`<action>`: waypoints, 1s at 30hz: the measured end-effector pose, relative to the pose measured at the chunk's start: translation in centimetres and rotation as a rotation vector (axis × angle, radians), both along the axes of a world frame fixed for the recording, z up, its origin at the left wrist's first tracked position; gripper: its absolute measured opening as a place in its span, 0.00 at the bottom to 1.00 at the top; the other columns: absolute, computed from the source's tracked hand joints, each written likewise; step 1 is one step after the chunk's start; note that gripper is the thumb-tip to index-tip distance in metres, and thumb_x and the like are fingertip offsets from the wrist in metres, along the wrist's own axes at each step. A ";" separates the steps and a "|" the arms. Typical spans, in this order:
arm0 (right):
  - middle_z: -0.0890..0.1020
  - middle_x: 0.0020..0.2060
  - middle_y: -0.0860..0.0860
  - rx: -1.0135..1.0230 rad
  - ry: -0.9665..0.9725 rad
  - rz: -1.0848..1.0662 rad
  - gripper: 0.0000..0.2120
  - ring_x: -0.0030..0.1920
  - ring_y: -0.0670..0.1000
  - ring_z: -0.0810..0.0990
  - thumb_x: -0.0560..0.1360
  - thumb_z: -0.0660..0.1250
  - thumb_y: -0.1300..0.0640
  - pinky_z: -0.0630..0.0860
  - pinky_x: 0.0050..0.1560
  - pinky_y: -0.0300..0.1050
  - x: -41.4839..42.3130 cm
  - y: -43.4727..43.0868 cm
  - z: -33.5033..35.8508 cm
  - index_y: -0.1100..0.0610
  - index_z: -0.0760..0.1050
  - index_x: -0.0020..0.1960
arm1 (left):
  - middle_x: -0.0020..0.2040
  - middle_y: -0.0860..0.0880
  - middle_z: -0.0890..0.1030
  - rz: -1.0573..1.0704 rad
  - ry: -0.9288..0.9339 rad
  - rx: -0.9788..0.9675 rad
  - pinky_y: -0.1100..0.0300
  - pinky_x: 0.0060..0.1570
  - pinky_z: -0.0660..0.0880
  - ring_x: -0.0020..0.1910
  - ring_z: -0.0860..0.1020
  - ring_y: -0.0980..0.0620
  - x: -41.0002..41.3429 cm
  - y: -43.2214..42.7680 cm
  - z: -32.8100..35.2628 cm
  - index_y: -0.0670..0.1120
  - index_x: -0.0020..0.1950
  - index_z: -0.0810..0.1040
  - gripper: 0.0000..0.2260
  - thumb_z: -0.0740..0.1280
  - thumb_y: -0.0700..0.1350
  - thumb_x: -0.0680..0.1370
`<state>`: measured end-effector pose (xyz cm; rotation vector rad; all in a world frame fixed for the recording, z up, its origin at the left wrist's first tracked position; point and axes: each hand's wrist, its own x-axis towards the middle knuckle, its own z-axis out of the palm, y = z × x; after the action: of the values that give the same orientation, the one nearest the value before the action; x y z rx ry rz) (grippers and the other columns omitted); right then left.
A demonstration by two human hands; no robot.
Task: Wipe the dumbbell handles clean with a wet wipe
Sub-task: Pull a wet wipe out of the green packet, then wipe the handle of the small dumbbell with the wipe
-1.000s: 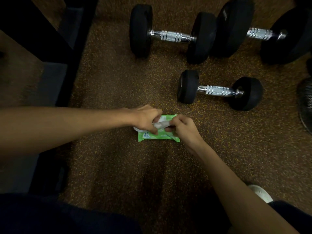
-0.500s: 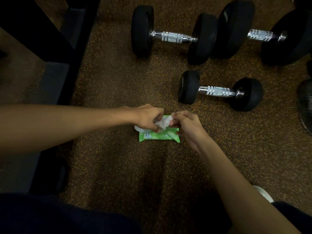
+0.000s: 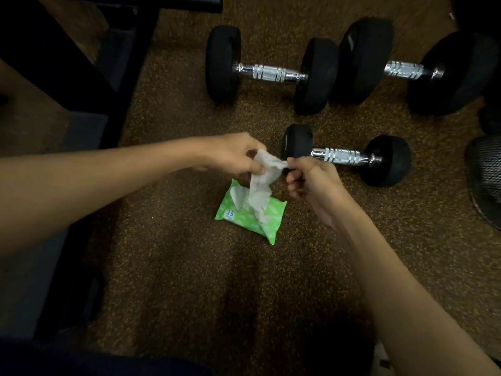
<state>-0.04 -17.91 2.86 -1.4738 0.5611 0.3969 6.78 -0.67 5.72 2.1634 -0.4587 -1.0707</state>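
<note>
Dim light is falling from above, glinting off the chrome dumbbell handles (image 3: 339, 156). A broad shadow is darkening the floor (image 3: 162, 240) below. Edges are bowing and blurring slightly.

Bare speckled floor (image 3: 168, 267) lies open nearest the viewer and left of the green wipe pack (image 3: 267, 222). Beyond it, the small dumbbell (image 3: 339, 156) blocks the right. The left large dumbbell (image 3: 271, 73) and right large dumbbell (image 3: 404, 69) line the far side. A black frame (image 3: 81, 63) walls the left.

A brown speckled floor (image 3: 168, 267) fills most of the frame, with a black frame (image 3: 67, 58) and a grey pad (image 3: 84, 128) in the upper left, a black mesh object (image 3: 485, 180) at the right edge and dark fabric (image 3: 81, 362) along the bottom.
</note>
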 end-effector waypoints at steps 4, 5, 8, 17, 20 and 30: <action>0.80 0.40 0.50 -0.061 -0.064 0.077 0.04 0.38 0.49 0.76 0.76 0.63 0.56 0.69 0.38 0.43 2.0 -1.6 2.2 0.51 0.77 0.46 | 0.53 0.48 0.83 0.088 -0.015 -0.045 0.53 0.57 0.75 0.55 0.79 0.50 1.1 -1.0 2.3 0.47 0.56 0.80 0.09 0.65 0.43 0.76; 0.80 0.41 0.50 -0.065 -0.078 0.117 0.07 0.41 0.49 0.77 0.75 0.62 0.58 0.69 0.40 0.44 2.5 -1.9 2.8 0.51 0.78 0.48 | 0.52 0.48 0.83 0.127 0.011 -0.076 0.55 0.56 0.75 0.55 0.80 0.50 1.2 -1.3 2.7 0.46 0.56 0.79 0.10 0.64 0.42 0.77; 0.80 0.42 0.53 -0.081 -0.086 0.299 0.16 0.45 0.51 0.77 0.72 0.59 0.65 0.71 0.48 0.49 3.6 -3.0 4.9 0.51 0.78 0.53 | 0.52 0.46 0.83 0.260 0.143 -0.210 0.55 0.55 0.77 0.52 0.82 0.50 1.5 -2.4 3.7 0.44 0.59 0.76 0.11 0.61 0.41 0.78; 0.82 0.54 0.60 -0.214 0.000 0.697 0.13 0.49 0.52 0.80 0.76 0.66 0.61 0.76 0.52 0.46 5.1 -7.5 11.0 0.64 0.76 0.59 | 0.55 0.47 0.82 0.580 0.278 -0.567 0.54 0.50 0.79 0.54 0.81 0.49 1.2 -5.5 5.9 0.49 0.62 0.74 0.13 0.63 0.47 0.78; 0.83 0.51 0.60 -0.190 -0.020 0.653 0.14 0.46 0.52 0.81 0.76 0.67 0.59 0.78 0.48 0.42 5.3 -8.5 12.7 0.66 0.76 0.57 | 0.55 0.48 0.83 0.595 0.364 -0.636 0.53 0.51 0.78 0.55 0.81 0.50 0.5 -6.8 6.3 0.50 0.62 0.75 0.15 0.66 0.50 0.76; 0.82 0.41 0.57 -0.020 -0.050 0.179 0.07 0.35 0.48 0.78 0.73 0.67 0.67 0.78 0.32 0.37 4.0 -9.7 11.4 0.64 0.80 0.50 | 0.47 0.44 0.84 0.591 0.435 -0.591 0.59 0.40 0.80 0.41 0.83 0.52 -1.6 -8.2 4.6 0.45 0.55 0.77 0.11 0.68 0.34 0.74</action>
<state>3.93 -27.60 14.27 -1.5544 0.3953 0.4942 5.22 -8.87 10.30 1.3592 0.0731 -0.8810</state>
